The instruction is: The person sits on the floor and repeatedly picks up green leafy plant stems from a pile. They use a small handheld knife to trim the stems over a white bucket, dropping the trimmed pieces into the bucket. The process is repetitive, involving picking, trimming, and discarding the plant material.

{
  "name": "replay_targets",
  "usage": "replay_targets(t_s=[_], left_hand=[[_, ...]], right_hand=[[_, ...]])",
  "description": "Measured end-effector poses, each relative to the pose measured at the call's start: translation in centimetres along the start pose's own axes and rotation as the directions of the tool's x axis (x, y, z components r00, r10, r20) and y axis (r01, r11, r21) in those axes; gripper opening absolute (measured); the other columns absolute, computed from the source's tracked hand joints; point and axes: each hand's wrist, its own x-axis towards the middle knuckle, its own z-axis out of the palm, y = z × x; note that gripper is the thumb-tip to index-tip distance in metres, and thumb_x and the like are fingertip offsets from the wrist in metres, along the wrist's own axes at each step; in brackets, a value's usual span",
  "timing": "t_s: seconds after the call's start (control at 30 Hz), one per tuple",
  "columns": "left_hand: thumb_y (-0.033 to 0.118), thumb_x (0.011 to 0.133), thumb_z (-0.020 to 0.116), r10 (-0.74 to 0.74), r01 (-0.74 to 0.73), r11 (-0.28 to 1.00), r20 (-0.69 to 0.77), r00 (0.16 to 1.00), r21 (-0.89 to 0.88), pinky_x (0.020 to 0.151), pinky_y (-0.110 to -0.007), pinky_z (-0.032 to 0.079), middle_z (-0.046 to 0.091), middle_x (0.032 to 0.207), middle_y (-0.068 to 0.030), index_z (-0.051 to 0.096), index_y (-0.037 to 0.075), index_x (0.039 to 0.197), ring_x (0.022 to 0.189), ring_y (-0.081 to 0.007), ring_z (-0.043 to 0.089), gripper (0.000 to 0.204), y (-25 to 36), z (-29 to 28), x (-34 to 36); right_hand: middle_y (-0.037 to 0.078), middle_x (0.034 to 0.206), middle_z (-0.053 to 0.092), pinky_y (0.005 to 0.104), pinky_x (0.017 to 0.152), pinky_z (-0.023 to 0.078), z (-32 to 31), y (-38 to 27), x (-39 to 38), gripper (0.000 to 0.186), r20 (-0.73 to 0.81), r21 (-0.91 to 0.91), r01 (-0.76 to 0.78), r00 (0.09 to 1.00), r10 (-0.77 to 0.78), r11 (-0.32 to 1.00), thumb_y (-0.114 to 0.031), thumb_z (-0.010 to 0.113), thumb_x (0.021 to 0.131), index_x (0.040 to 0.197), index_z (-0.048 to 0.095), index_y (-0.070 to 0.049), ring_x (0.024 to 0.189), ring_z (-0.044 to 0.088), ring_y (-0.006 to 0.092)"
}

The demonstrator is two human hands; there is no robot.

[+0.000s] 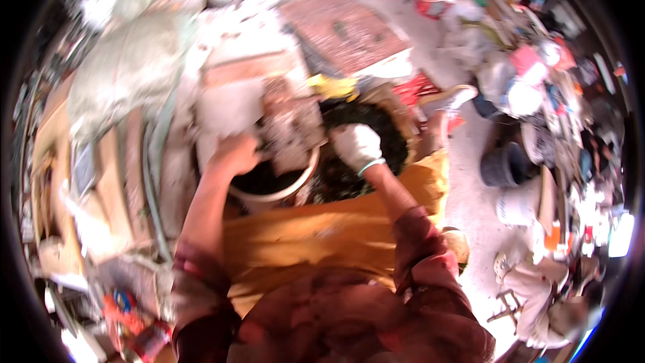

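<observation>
My bare left hand (236,153) is closed, its fingers curled beside a stained board (289,138) that slants over a round pale-rimmed bucket (295,193). What its fingers hold, if anything, is hidden. Dark stuff shows inside the bucket. Wearing a white glove with a pale green cuff, my right hand (357,146) is over dark green leafy matter (383,128) in a wide container. Its fingers look curled in, but blur hides what is in them. A mustard-yellow cloth (309,235) lies across my lap.
Beyond the bucket sits a flat reddish slab (346,30), with a yellow item (332,86) nearer. Filled sacks (124,74) and wooden planks (111,188) lie left. On the right are a dark bucket (504,163), a white bucket (517,205), heaped clutter and a seated person (537,296).
</observation>
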Motion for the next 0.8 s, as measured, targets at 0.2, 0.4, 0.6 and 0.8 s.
replay_targets(t_s=[0.2,0.4,0.6,0.8], left_hand=[[0.036,0.087,0.064,0.005,-0.124,0.931,-0.328,0.945,-0.344,0.076,-0.042,0.048,0.068,0.091,-0.0106,0.063,0.005,0.111,0.085,-0.0259,0.065,0.039,4.7,-3.8,-3.1],[0.016,0.092,0.061,0.261,-0.518,0.435,-0.447,0.855,-0.737,0.051,-0.022,0.041,0.052,0.064,0.0011,0.057,0.001,0.091,0.054,-0.0059,0.047,0.016,6.0,-0.8,-2.3],[0.009,0.092,0.057,0.165,-0.469,0.235,-0.440,0.883,-0.851,0.048,-0.021,0.040,0.059,0.067,-0.0021,0.060,0.004,0.094,0.051,-0.0052,0.047,0.007,5.1,-2.3,-3.0],[0.010,0.093,0.057,0.246,-0.430,0.225,-0.376,0.893,-0.874,0.067,-0.022,0.045,0.058,0.080,-0.0021,0.058,0.003,0.100,0.070,-0.0062,0.053,0.010,4.4,-3.7,-3.7]], right_hand=[[0.004,0.058,0.057,0.0280,0.041,0.042,-5.8,-3.1,-3.9,0.066,0.443,0.861,-0.475,0.876,0.191,0.180,-0.056,0.032,0.097,0.080,0.065,-0.001,0.045,0.050,0.0109],[0.013,0.093,0.061,0.0334,0.077,0.043,-8.3,-5.9,-4.7,0.051,0.386,0.833,-0.394,0.917,0.102,0.389,-0.043,0.033,0.099,0.115,0.054,0.001,0.086,0.054,0.0219],[0.013,0.110,0.064,0.0332,0.092,0.043,-3.2,-2.9,-5.1,0.047,0.126,0.899,-0.139,0.990,0.059,0.416,-0.034,0.029,0.102,0.123,0.054,0.000,0.099,0.052,0.0145],[0.000,0.066,0.056,0.0195,0.045,0.037,-8.5,-2.4,-6.9,0.089,0.397,0.899,-0.389,0.918,0.000,0.200,-0.080,0.027,0.083,0.109,0.059,-0.002,0.052,0.051,0.0083]])
